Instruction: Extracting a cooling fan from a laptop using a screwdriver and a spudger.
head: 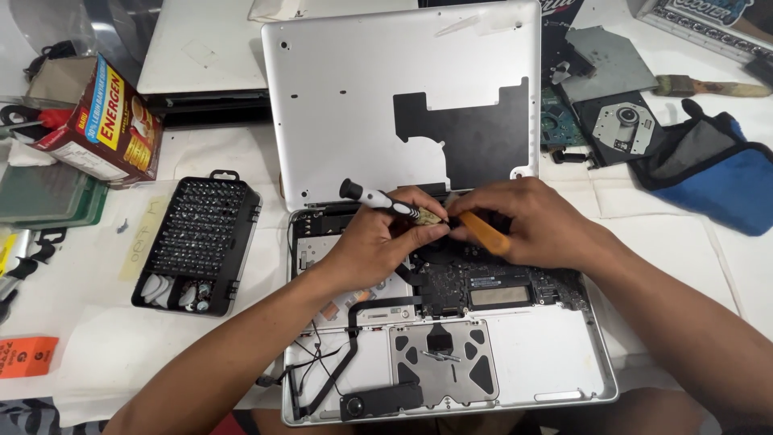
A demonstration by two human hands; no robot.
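Observation:
An opened silver laptop (pixel 555 366) lies in front of me with its bottom cover off, showing the dark circuit board (pixel 483 282) and the trackpad underside (pixel 441 362). My left hand (pixel 378 242) grips a small black and white screwdriver (pixel 378 199), its tip pointing down at the board's rear edge. My right hand (pixel 531 221) holds an orange pry tool (pixel 483 232) against the same spot. The two hands nearly touch over the board. What lies under the fingers is hidden.
The removed silver bottom cover (pixel 346 105) leans behind the laptop. A black screwdriver bit case (pixel 197 242) sits to the left, a cardboard box (pixel 101 121) behind it. A bare optical drive (pixel 624 129), a brush (pixel 708 86) and a blue pouch (pixel 717 181) lie at right.

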